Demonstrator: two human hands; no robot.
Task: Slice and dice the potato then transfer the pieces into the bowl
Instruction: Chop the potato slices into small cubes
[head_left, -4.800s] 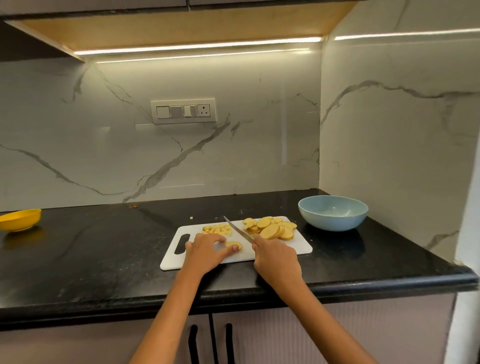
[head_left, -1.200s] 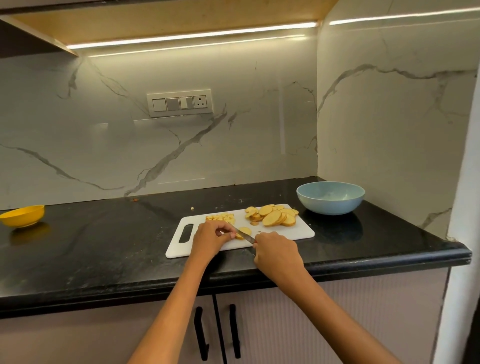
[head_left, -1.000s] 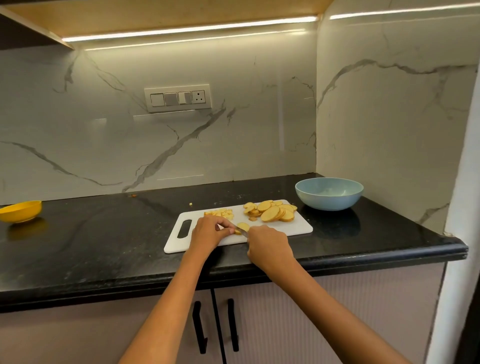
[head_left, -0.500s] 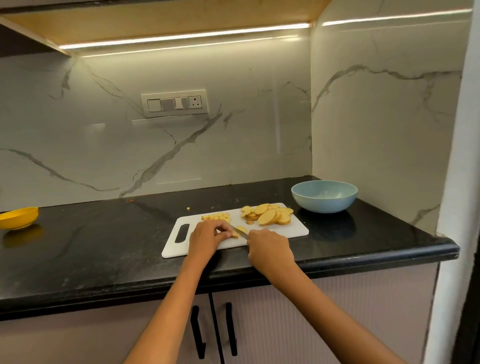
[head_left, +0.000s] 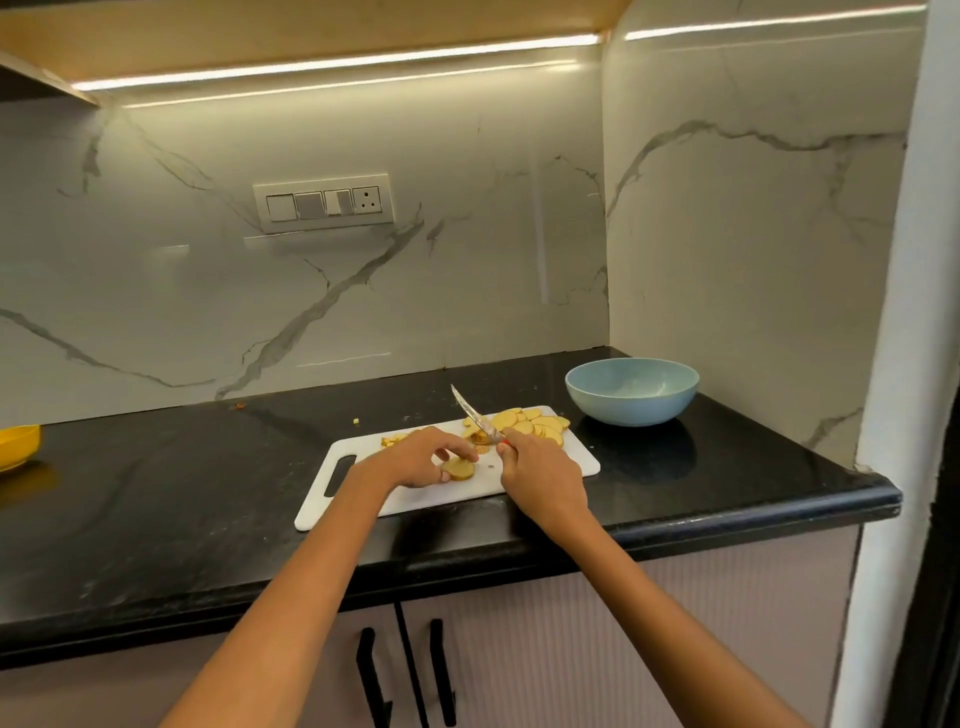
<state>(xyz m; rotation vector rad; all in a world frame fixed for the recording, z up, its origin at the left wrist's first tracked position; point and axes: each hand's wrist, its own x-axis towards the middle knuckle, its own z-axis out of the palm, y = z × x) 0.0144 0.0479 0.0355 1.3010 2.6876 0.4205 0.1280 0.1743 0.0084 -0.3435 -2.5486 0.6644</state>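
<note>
A white cutting board (head_left: 540, 483) lies on the black counter. My left hand (head_left: 415, 460) pinches a round potato slice (head_left: 459, 469) lying flat on the board. My right hand (head_left: 540, 475) grips a knife (head_left: 470, 413) whose blade is raised and points up and away to the left, above the board. A heap of potato slices (head_left: 535, 425) sits at the board's far right. A few diced pieces (head_left: 392, 440) lie at its far edge, partly hidden behind my left hand. The light blue bowl (head_left: 631, 391) stands right of the board and looks empty.
A yellow bowl (head_left: 18, 446) sits at the counter's far left edge. A small potato bit (head_left: 356, 421) lies on the black counter (head_left: 182, 493) behind the board. Marble walls close the back and right sides. A switch panel (head_left: 323, 202) is on the back wall.
The knife blade, which was down on the slice half a second ago, is now lifted off the board and tilted upward. My left hand still holds the slice.
</note>
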